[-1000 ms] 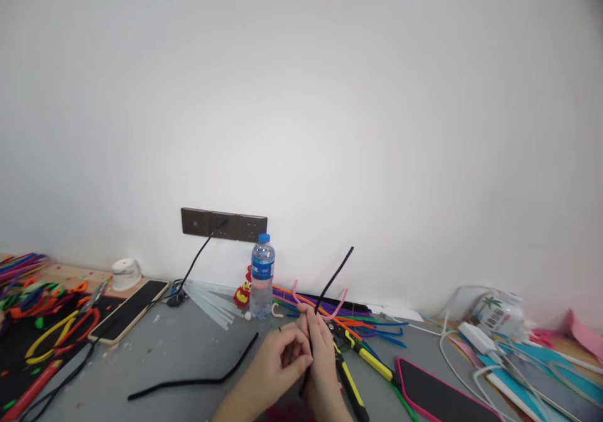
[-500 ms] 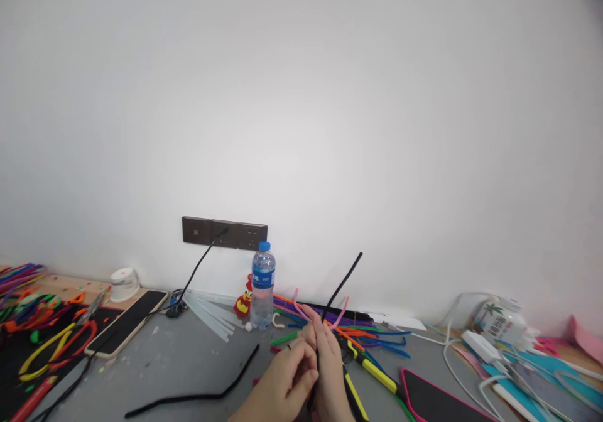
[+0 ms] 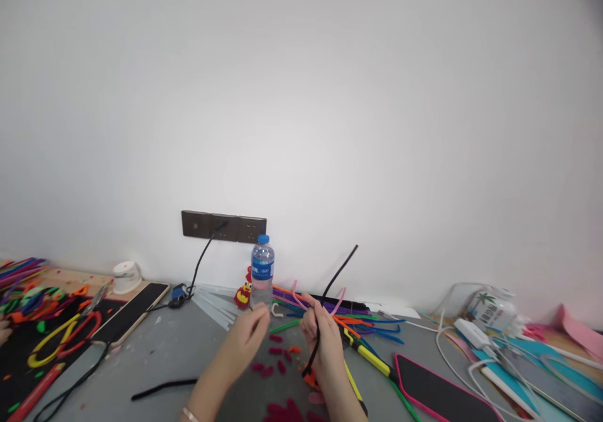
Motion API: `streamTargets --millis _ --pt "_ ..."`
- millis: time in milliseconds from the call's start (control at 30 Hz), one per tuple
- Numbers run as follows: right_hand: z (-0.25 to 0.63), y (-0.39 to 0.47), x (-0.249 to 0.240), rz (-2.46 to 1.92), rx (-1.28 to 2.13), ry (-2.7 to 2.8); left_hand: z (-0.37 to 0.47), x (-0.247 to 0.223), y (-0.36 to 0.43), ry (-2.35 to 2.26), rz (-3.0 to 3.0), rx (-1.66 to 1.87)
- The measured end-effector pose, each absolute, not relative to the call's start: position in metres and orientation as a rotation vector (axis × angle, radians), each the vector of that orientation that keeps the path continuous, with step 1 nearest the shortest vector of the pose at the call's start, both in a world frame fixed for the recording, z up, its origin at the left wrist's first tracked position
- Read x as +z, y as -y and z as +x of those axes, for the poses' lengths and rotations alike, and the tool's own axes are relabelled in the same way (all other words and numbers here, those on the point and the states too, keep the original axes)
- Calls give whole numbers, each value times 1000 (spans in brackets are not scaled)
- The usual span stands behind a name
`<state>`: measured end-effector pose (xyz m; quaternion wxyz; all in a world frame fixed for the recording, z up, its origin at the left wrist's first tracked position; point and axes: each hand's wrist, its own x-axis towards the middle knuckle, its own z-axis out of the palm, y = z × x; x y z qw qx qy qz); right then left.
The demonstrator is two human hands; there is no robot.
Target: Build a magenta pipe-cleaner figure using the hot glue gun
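At lower centre, the right hand [image 3: 326, 340] grips a black fuzzy stem [image 3: 340, 272] slanting up rightward. The left hand [image 3: 245, 339] bunches before the bottle [image 3: 262, 269]; whether it's holding anything, I can't tell.

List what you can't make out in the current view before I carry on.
All in the head view:
Left hand: its own fingers hide whether anything is pinched.
Lying black stem: right end hidden behind the left forearm.
Yellow-and-black tool: partly covered by the right hand.
Pink-edged phone: cut off by the bottom edge.
Another person's hand: cut off by the left edge.
Bottle label: print too small.
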<state>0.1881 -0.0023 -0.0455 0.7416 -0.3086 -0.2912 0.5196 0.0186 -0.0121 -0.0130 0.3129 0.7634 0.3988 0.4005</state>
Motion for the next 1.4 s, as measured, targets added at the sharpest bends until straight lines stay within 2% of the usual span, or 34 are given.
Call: streamTargets --millis 200,333,467,567,1033,1400 --pt "184 0 -52 -678 1127 689 -29 -37 -16 -1535 2044 1002" --pt "180 4 -52 -728 1107 759 -3 -32 -5 -1345 1977 1035" --pt "177 9 -52 -820 1098 872 39 -20 16 -972 1821 863" --pt "176 12 -53 -864 1084 887 53 -19 23 -873 1714 839" --pt "179 19 -45 -1023 788 965 51 -28 22 -841 1580 753" --pt "177 21 -43 -1006 787 948 55 -27 23 -789 1586 800"
